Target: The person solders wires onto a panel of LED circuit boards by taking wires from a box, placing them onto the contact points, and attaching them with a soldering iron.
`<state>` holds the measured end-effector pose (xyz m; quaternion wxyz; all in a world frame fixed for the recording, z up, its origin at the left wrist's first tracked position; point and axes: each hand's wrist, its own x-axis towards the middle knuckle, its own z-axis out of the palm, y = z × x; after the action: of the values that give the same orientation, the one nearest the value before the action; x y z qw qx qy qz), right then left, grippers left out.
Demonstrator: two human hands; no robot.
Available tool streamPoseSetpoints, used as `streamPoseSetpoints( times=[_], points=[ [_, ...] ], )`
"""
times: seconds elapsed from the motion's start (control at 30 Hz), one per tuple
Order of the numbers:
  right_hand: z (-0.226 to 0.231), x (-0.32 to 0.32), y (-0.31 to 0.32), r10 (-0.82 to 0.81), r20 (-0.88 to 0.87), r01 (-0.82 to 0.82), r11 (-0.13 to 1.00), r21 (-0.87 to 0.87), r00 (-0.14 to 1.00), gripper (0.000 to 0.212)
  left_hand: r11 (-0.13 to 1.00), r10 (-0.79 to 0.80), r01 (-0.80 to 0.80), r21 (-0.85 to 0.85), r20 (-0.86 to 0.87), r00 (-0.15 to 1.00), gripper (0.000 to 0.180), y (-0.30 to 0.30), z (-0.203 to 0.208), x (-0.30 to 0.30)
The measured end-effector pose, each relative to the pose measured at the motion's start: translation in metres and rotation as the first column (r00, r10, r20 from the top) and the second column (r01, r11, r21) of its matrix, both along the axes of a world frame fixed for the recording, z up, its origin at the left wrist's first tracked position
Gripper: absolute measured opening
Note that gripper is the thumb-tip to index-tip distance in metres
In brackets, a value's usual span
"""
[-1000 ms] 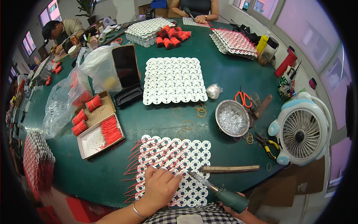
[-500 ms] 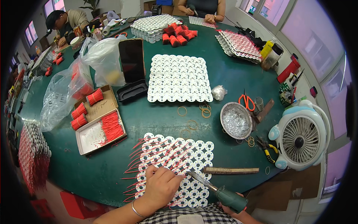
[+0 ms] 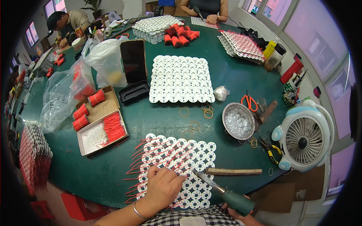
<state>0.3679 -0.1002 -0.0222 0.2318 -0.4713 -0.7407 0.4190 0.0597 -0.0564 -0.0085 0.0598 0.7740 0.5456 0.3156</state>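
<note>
In front of me lies a panel of round white circuit boards (image 3: 200, 155), with red wires (image 3: 137, 155) attached over its left and middle part. My left hand (image 3: 164, 188), a bangle at the wrist, rests over the panel with fingers closed in a pinch; a red wire shows at the fingertips, mostly hidden by them. My right hand (image 3: 230, 211), partly hidden at the lower edge, grips a green-handled soldering gun (image 3: 238, 202). The gun's metal tip points up-left over the panel, just right of the left fingertips and apart from them.
A wooden stick (image 3: 235, 172) touches the panel's right side. Further right are a metal bowl (image 3: 238, 121), orange scissors (image 3: 249, 102), pliers (image 3: 272, 152) and a fan (image 3: 303, 139). Left is a box of red wires (image 3: 85, 145). Ahead stand a stacked panel (image 3: 181, 79) and a phone (image 3: 133, 62). Two co-workers sit beyond.
The soldering gun has shifted slightly right, its tip drawing away from my left fingertips. My left hand has barely moved. The far co-worker's tool has come down toward their panel.
</note>
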Motion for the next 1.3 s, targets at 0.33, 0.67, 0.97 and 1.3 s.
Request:
streamPoseSetpoints(
  times=[0.33, 0.67, 0.97, 1.3],
  points=[
    [0.004, -0.005, -0.017, -0.23, -0.212, 0.184, 0.959, -0.216, 0.95, 0.013, 0.998, 0.005, -0.004, 0.057, -0.022, 1.0, 0.015, 0.0, 0.003, 0.006],
    [0.003, -0.005, -0.017, -0.262, -0.231, 0.201, 0.945, -0.258, 0.937, 0.015, 0.999, -0.006, 0.008, 0.036, -0.045, 0.999, 0.013, -0.001, -0.002, 0.006],
    [-0.001, -0.003, -0.01, -0.096, -0.163, 0.078, 0.991, -0.111, 0.982, 0.021, 1.0, -0.013, 0.014, 0.025, -0.039, 0.999, 0.014, -0.002, -0.001, 0.006],
    [-0.008, -0.004, -0.012, -0.113, -0.387, 0.138, 0.99, 0.036, 0.915, 0.031, 1.0, -0.012, 0.013, 0.028, -0.048, 0.999, 0.016, -0.005, 0.012, 0.008]
  ],
)
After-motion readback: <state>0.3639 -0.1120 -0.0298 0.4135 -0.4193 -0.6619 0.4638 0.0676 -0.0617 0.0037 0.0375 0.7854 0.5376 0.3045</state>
